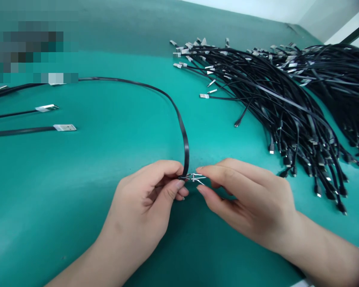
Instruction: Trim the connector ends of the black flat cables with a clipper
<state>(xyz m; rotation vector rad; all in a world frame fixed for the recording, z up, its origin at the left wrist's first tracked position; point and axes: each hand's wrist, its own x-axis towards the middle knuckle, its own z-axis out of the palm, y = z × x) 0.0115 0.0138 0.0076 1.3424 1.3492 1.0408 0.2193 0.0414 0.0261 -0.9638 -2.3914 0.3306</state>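
- Head camera, looking down on a teal mat: the landmark was a heap of black cables, and the two hands worked just to the near left of it.
- The left hand was nearly closed, its thumb and fingers curled in a pinch around a flat black cable just behind the cable's end.
- The right hand was partly open, with thumb and forefinger reaching forward in a narrow gap. Its fingertips met or came just beside a small metal plug; whether they had a firm hold could not be told.
- That plug lay between the hands, its long axis running crosswise from the left hand toward the right. Its tip pointed at the right hand, which was nearer the tip, while the left hand was nearer the cable.
- From the left hand's pinch, the cable rose away from the person in a long smooth arc, then ran off toward the side far from the heap.
- The plug looked thin and silvery, with fine metal parts too small to make out. The cable was glossy, flat and ribbon-like.
- On the far side of that arc from the heap lay other cable ends with silver USB-A plugs.
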